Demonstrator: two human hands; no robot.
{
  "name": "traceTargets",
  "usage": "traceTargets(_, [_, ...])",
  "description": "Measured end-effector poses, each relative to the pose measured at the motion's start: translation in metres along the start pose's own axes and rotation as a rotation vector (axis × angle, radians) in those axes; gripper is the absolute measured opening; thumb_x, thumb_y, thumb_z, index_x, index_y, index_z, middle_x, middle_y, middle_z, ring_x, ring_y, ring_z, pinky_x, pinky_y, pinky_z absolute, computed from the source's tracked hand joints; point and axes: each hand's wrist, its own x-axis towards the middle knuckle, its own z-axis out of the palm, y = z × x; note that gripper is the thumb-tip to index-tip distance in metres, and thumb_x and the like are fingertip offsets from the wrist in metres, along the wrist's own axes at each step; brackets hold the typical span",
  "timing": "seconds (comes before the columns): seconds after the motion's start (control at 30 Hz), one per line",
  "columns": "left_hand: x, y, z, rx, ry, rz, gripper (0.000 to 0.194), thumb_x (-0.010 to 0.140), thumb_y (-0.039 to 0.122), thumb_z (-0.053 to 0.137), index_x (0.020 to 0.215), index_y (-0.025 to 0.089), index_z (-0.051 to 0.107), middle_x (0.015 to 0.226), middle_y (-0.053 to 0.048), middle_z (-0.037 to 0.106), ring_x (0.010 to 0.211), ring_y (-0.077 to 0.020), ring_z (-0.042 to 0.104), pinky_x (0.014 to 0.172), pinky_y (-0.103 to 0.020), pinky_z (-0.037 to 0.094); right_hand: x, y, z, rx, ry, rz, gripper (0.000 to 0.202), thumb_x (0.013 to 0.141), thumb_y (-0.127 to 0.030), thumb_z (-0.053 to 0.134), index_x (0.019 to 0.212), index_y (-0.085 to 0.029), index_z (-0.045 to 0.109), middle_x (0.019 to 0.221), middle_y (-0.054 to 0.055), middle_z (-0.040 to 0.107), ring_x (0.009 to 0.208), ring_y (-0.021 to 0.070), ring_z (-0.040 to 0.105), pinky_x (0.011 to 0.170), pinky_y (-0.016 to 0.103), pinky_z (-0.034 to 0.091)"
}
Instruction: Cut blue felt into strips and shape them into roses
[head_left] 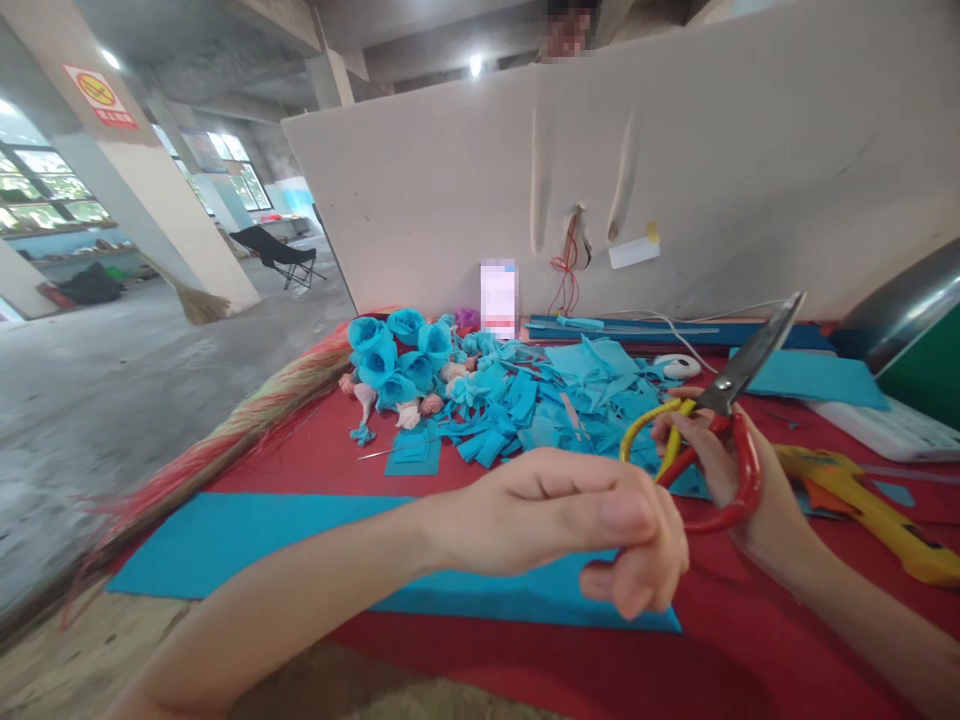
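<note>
My right hand (709, 450) grips a pair of scissors (739, 370) by the handles, one loop red and one yellow. The metal blades look closed and point up and away to the right. In front of it, my left hand (577, 530) is held above the table with its fingers curled in and the thumb pressed over them; nothing shows in it. Beneath the left forearm lies a long blue crepe paper strip (262, 530). Beyond my hands is a heap of cut blue paper pieces (525, 400), with blue paper flowers (390, 355) at its left.
A yellow glue gun (862, 500) lies on the red tabletop (510, 650) at right, near a blue paper stack (817, 378). A phone (499, 300) leans against the upright white board (450, 190). Red and pale fibres (262, 410) edge the left side. Someone's head shows above the board.
</note>
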Motion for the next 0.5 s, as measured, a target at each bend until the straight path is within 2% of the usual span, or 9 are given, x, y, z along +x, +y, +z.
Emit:
traceTargets(0.1, [-0.007, 0.006, 0.002, 0.038, 0.089, -0.14, 0.03, 0.093, 0.03, 0.038, 0.068, 0.017, 0.048, 0.064, -0.001, 0.043, 0.058, -0.0119, 0.035, 0.059, -0.029, 0.032, 0.0, -0.001, -0.002, -0.046, -0.008, -0.032, 0.028, 0.068, -0.042, 0.06, 0.087, -0.022, 0.052, 0.064, -0.003, 0.056, 0.063, 0.0158, 0.054, 0.058, 0.028, 0.046])
traceTargets(0.23, [-0.017, 0.009, 0.0, 0.104, 0.14, -0.238, 0.023, 0.092, 0.024, 0.04, 0.072, 0.015, 0.048, 0.069, -0.002, 0.043, 0.061, -0.0109, 0.039, 0.059, -0.027, 0.032, 0.001, -0.001, -0.008, -0.124, -0.042, -0.08, 0.031, 0.071, -0.042, 0.057, 0.094, -0.023, 0.048, 0.066, -0.002, 0.056, 0.062, 0.0162, 0.054, 0.055, 0.028, 0.046])
traceTargets(0.37, [-0.029, 0.002, -0.012, 0.131, 0.189, -0.297, 0.016, 0.087, 0.012, 0.043, 0.075, 0.013, 0.052, 0.068, -0.001, 0.047, 0.059, -0.0086, 0.044, 0.059, -0.024, 0.035, -0.002, 0.001, -0.016, -0.241, -0.139, -0.131, 0.03, 0.074, -0.04, 0.054, 0.099, -0.026, 0.045, 0.077, 0.0, 0.056, 0.07, 0.017, 0.056, 0.059, 0.028, 0.047])
traceTargets(0.5, [-0.04, -0.004, -0.025, 0.171, 0.279, -0.341, 0.01, 0.082, 0.006, 0.049, 0.078, 0.013, 0.056, 0.066, -0.002, 0.056, 0.063, -0.0097, 0.052, 0.06, -0.022, 0.04, -0.009, 0.003, -0.025, -0.367, -0.228, -0.178, 0.036, 0.068, -0.039, 0.052, 0.103, -0.031, 0.043, 0.086, 0.002, 0.056, 0.068, 0.0179, 0.056, 0.058, 0.03, 0.05])
